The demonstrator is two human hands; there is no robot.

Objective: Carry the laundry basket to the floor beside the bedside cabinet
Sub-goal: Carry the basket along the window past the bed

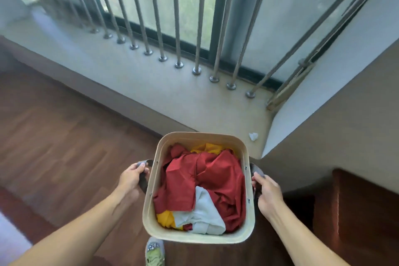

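This is a home, likely a bedroom corner. Reddish wood-plank flooring spreads toward nine o'clock, a low stone bay-window sill with steel guard bars runs across twelve, and a dark wooden cabinet stands at four o'clock.

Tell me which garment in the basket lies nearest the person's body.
The white garment, bunched against the near wall of the laundry basket. The red one covers the middle, and yellow cloth mostly peeks out at the far end.
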